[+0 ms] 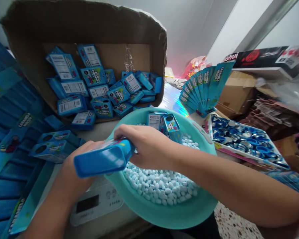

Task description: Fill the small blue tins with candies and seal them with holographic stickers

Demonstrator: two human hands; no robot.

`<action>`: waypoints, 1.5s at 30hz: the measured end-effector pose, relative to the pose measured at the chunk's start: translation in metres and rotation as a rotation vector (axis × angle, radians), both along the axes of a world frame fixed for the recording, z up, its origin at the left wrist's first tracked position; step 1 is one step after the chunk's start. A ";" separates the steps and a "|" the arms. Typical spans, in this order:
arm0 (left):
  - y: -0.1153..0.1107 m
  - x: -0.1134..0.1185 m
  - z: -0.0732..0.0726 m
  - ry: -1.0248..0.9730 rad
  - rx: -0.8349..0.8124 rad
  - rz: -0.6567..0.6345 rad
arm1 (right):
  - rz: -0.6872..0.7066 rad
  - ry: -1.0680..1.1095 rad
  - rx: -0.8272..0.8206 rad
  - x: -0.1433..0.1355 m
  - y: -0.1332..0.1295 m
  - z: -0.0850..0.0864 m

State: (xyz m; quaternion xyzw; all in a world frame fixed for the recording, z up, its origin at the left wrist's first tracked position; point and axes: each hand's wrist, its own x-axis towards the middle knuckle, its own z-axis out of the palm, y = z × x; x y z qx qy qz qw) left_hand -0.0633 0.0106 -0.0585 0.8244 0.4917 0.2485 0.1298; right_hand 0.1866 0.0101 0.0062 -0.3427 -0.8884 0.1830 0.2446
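- Small blue printed rectangular box (102, 161): located between the hands, at the left rim of the round turquoise plastic basin (169, 219).
- Right hand (149, 142): closed on the box's right end. Left hand (70, 174): at the left end; fingers hidden, grip cannot be told. Placement at both ends presumably steadies the box.
- Orientation: plain blue face turns near; that face's long axis runs left to right, right end slightly raised.
- Basin: holds pale-blue candy pellets (161, 186), seemingly kept within reach.
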 end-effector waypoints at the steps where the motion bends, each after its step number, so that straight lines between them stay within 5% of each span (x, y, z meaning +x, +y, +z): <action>1: -0.001 0.000 0.002 -0.010 -0.028 -0.023 | -0.042 -0.058 0.020 0.000 0.002 -0.001; 10: -0.006 0.003 0.006 0.035 -0.064 0.004 | -0.158 -0.175 -0.012 0.007 0.010 -0.007; 17: -0.006 0.003 0.006 0.105 -0.062 0.049 | -0.114 0.726 -0.222 -0.014 0.004 -0.012; 22: -0.005 0.005 0.007 0.068 -0.082 0.036 | -0.128 0.949 -0.237 -0.018 0.005 -0.010; 32: -0.003 0.003 0.002 0.075 -0.088 0.009 | -0.177 0.761 -0.658 -0.017 0.018 -0.028; 38: -0.002 0.003 0.001 0.089 -0.079 0.003 | -0.222 0.887 -0.535 -0.016 0.019 -0.018; 45: -0.003 0.002 0.003 0.092 -0.118 0.001 | -0.261 0.799 -0.642 -0.011 0.025 -0.032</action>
